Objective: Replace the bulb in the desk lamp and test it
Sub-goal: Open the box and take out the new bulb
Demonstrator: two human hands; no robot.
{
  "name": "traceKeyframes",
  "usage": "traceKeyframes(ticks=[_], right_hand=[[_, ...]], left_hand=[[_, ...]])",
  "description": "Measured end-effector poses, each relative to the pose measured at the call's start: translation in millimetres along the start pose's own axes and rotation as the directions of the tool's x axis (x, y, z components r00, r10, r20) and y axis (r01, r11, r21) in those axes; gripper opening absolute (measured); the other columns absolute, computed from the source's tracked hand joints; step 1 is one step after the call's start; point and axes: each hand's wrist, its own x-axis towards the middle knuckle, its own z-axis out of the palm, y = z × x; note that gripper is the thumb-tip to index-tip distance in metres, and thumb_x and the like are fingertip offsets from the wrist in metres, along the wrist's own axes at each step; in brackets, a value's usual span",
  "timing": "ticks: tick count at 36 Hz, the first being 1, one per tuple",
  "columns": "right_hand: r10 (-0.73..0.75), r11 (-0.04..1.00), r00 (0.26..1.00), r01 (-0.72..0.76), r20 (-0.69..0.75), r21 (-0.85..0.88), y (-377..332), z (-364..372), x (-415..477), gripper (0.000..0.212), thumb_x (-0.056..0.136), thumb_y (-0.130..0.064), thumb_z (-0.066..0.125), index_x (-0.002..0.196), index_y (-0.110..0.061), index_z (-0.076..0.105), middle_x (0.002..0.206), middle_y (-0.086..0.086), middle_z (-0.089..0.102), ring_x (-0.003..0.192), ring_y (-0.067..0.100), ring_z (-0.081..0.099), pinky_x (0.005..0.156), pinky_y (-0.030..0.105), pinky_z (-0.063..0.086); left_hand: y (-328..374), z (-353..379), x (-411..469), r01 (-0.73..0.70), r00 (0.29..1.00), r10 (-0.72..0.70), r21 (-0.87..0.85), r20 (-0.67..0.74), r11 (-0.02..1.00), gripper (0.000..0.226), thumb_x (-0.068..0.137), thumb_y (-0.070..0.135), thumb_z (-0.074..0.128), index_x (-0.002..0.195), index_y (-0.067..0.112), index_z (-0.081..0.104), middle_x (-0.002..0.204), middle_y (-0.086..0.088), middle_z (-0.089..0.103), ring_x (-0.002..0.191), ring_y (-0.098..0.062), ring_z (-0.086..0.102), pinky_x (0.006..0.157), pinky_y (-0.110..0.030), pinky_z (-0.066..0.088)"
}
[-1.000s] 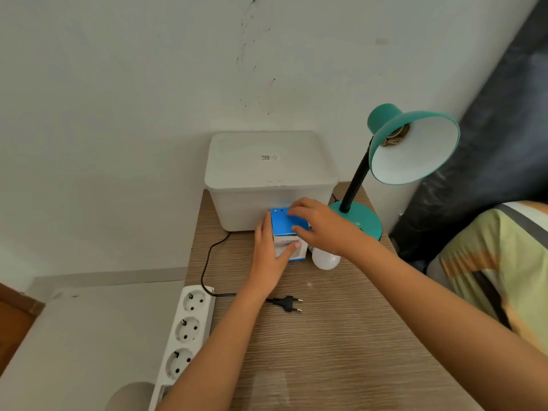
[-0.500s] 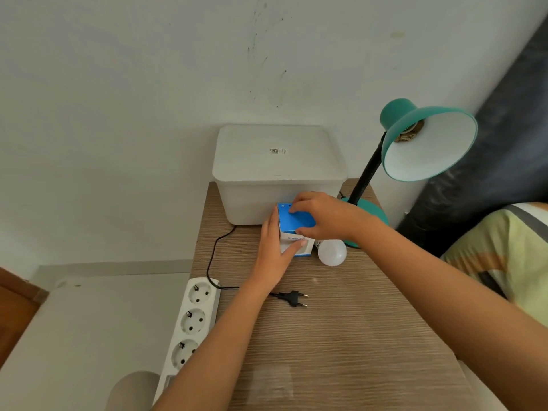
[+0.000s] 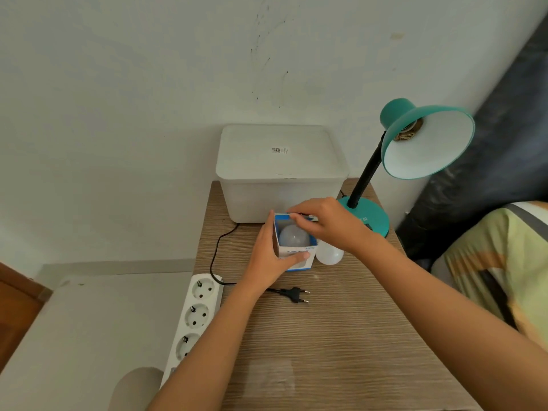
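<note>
A teal desk lamp (image 3: pixel 427 143) stands at the back right of the wooden table (image 3: pixel 341 336), its shade tilted toward me with a bare socket inside. A blue and white bulb box (image 3: pixel 296 252) stands in front of the lamp base, its top open, with a white bulb (image 3: pixel 293 236) showing inside. My left hand (image 3: pixel 268 256) grips the box's left side and front. My right hand (image 3: pixel 326 222) pinches the box's top flap at the far edge. A second white bulb (image 3: pixel 329 255) lies on the table just right of the box, partly under my right wrist.
A white lidded plastic bin (image 3: pixel 280 170) stands behind the box against the wall. The lamp's black plug (image 3: pixel 295 293) lies loose on the table, its cord running back left. A white power strip (image 3: pixel 194 318) lies along the table's left edge. A dark mattress leans at right.
The box top was closed under my right fingers; now the flap is lifted back and the bulb inside shows. My left hand stays on the box.
</note>
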Motion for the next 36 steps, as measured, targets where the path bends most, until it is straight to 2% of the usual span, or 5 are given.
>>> traceKeyframes(ticks=[9, 15, 24, 30, 36], right_hand=[[0.503, 0.774, 0.858, -0.394, -0.104, 0.496, -0.2, 1.0, 18.5, 0.019, 0.086, -0.026, 0.064, 0.096, -0.012, 0.071, 0.073, -0.008, 0.062, 0.067, 0.003, 0.054, 0.058, 0.007, 0.043], [0.591, 0.710, 0.798, -0.447, -0.116, 0.544, 4.0, 4.4, 16.7, 0.021, 0.083, -0.026, 0.068, 0.097, -0.010, 0.071, 0.087, 0.004, 0.069, 0.081, 0.013, 0.062, 0.073, 0.022, 0.052], [0.508, 0.842, 0.814, -0.400, -0.282, 0.363, -0.5, -9.0, -14.7, 0.021, 0.081, -0.018, 0.069, 0.099, -0.008, 0.069, 0.082, 0.001, 0.067, 0.072, 0.001, 0.060, 0.066, -0.003, 0.044], [0.312, 0.923, 0.948, -0.318, 0.065, 0.218, -19.7, 2.6, -20.0, 0.025, 0.083, -0.019, 0.067, 0.106, -0.009, 0.066, 0.093, 0.005, 0.071, 0.084, 0.009, 0.064, 0.078, 0.011, 0.051], [0.271, 0.959, 0.842, -0.277, 0.467, -0.057, -31.3, 11.0, 0.6, 0.038, 0.084, -0.028, 0.057, 0.121, -0.021, 0.058, 0.105, 0.003, 0.065, 0.094, 0.020, 0.058, 0.081, 0.035, 0.051]], left_hand=[[1.9, -11.0, -18.4, -0.008, 0.997, 0.009, -0.016, 0.072, 1.000, 0.107, 0.064, 0.044, 0.084, 0.147, 0.038, 0.017, 0.142, 0.011, 0.041, 0.129, -0.008, 0.043, 0.103, -0.044, 0.044], [2.8, -13.5, -24.5, 0.022, 0.994, -0.026, 0.041, 0.110, 0.999, 0.114, 0.066, 0.042, 0.082, 0.145, 0.046, 0.000, 0.143, 0.015, 0.030, 0.129, 0.001, 0.035, 0.104, -0.030, 0.038], [4.0, -14.2, -25.6, 0.057, 0.992, -0.060, 0.026, 0.110, 0.998, 0.117, 0.065, 0.042, 0.082, 0.148, 0.041, 0.000, 0.143, 0.018, 0.028, 0.131, -0.001, 0.033, 0.108, -0.036, 0.038], [6.7, -12.4, -24.6, 0.078, 0.991, -0.082, 0.039, 0.107, 0.996, 0.118, 0.062, 0.050, 0.082, 0.147, 0.042, 0.000, 0.148, 0.011, 0.031, 0.133, -0.006, 0.036, 0.106, -0.041, 0.041], [8.5, -11.9, -23.1, 0.104, 0.987, -0.109, 0.045, 0.118, 0.994, 0.119, 0.066, 0.034, 0.083, 0.146, 0.041, -0.004, 0.153, 0.010, 0.020, 0.137, -0.011, 0.029, 0.108, -0.037, 0.038]])
